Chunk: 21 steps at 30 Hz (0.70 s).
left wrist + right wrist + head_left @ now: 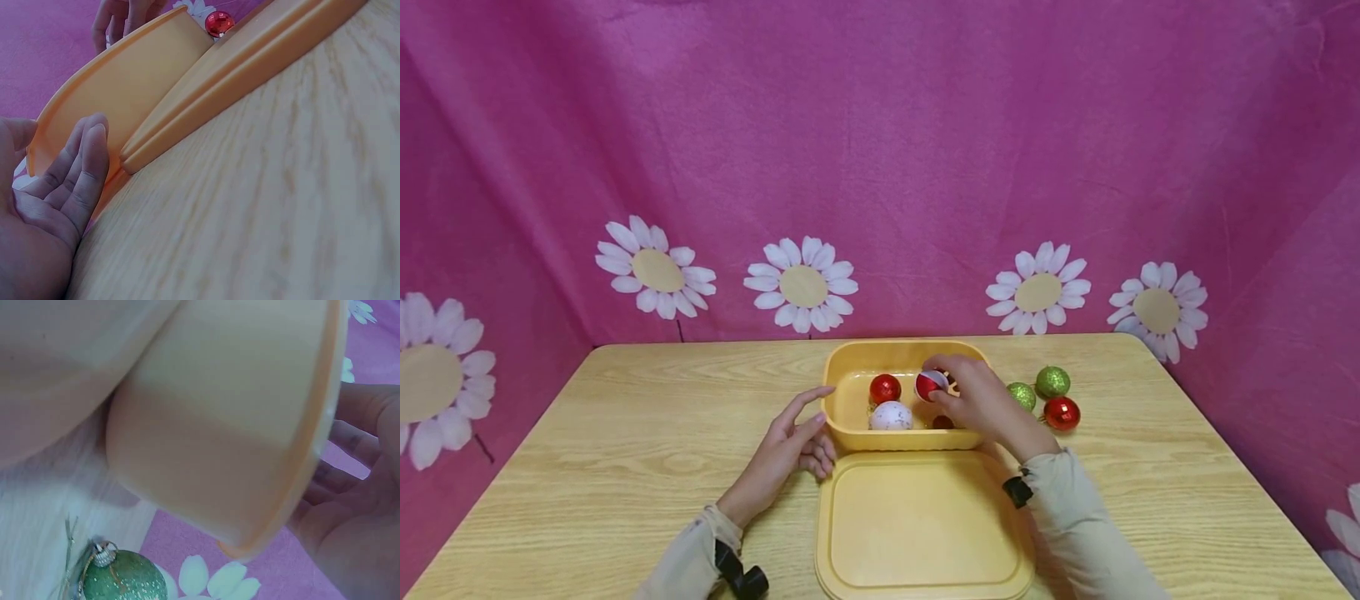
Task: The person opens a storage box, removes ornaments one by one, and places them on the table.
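Note:
An orange-yellow box (902,440) holds a red ball (885,388), a white speckled ball (891,416) and a partly hidden dark red one (942,422). Inside its right part, the right hand (988,407) grips a red and white ball (931,384) between thumb and fingers. At the box's left end, the left hand (782,457) touches the rim with its fingers, the others loosely bent beside the wall. The left wrist view shows that hand (56,200) against the box wall (125,81). In the right wrist view, the box wall (206,419) hides the right hand's (356,487) fingertips.
A yellow lid (925,521) lies flat in front of the box. Right of the box on the wooden table (1150,467) are two green glitter balls (1052,382) (1022,396) and a shiny red ball (1062,413). A pink flowered cloth (910,167) hangs behind.

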{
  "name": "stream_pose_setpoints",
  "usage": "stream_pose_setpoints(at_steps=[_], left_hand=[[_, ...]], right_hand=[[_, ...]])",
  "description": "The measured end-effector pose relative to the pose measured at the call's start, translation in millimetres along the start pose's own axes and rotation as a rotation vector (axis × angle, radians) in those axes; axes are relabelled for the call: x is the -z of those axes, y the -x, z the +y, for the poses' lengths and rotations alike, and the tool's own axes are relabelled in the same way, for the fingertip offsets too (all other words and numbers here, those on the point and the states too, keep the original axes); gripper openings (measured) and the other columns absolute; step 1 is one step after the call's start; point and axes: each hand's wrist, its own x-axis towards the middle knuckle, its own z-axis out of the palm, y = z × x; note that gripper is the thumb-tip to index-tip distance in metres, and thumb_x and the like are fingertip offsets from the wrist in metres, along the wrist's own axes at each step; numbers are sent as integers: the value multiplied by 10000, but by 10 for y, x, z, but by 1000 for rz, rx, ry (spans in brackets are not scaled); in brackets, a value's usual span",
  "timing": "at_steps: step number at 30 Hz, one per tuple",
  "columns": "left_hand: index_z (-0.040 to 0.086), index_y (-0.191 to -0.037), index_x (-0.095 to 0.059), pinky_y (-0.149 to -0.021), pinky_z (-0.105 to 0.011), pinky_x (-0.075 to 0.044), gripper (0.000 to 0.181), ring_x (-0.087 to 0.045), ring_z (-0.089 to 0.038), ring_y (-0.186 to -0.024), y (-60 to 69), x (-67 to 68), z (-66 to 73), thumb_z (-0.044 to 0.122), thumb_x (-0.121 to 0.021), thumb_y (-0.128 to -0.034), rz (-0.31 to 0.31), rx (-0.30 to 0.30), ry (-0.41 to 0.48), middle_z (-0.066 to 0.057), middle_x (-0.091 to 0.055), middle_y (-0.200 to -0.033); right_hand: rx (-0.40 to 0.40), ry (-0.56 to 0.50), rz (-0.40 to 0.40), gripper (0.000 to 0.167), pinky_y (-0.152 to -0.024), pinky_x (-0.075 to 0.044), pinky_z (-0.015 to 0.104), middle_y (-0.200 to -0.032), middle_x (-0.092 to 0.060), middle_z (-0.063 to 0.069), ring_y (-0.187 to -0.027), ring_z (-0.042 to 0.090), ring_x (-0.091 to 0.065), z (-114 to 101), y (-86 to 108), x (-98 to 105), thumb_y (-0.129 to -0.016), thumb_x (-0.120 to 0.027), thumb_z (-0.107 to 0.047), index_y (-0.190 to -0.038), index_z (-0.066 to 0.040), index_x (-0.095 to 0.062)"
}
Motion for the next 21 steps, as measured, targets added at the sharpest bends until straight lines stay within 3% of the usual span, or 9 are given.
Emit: stream_pose_setpoints(at_steps=[11, 21], left_hand=[[225, -1522, -347, -595, -316, -588, 497, -648, -201, -625, 32, 17, -5, 327, -493, -1058, 18, 15, -5, -133, -655, -796], [233, -1516, -357, -585, -316, -586, 485, -648, -205, -624, 0, -21, 12, 325, -493, -1059, 16, 6, -1, -140, -656, -796]], right_hand=[[-6, -44, 19, 225, -817, -561, 439, -995, -684, 68, -900, 223, -634, 4, 32, 98, -881, -735, -31, -1096, -33, -668], [-23, 38, 51, 288, -806, -555, 416, -1031, -692, 86, -919, 223, -636, 32, 159, 265, -887, -749, -86, -1157, -38, -659]])
